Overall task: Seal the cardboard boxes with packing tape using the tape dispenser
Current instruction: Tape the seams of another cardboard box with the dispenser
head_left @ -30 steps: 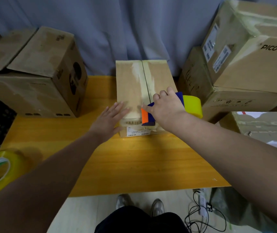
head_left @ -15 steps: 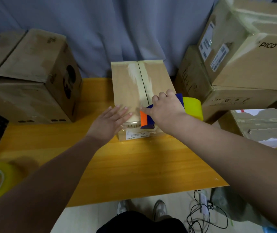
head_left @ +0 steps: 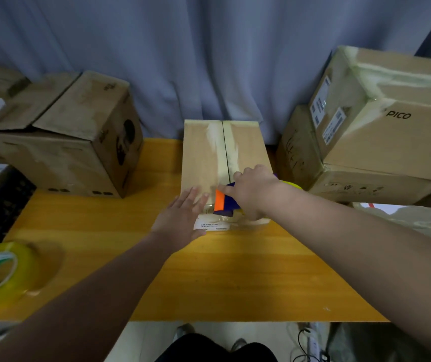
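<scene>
A narrow cardboard box [head_left: 201, 152] lies lengthwise at the middle of the orange table [head_left: 230, 270], its two top flaps meeting in a dark centre seam. My right hand [head_left: 253, 192] grips the blue and orange tape dispenser [head_left: 223, 202] at the box's near end, over the seam. The dispenser's yellow tape roll [head_left: 291, 184] shows just behind my wrist. With fingers straight, my left hand [head_left: 180, 218] presses flat on the box's near left corner. A white label [head_left: 210, 226] is on the box's near face.
A large open-flapped box [head_left: 60, 142] stands at the table's left rear. Stacked boxes, the upper marked PICO [head_left: 381, 113], rise on the right. A spare yellow tape roll [head_left: 2, 267] lies at the left front edge. A blue curtain hangs behind; cables lie on the floor.
The view has tilted up a little. Both hands stay at the box's near end; the dispenser has stayed near the front edge.
</scene>
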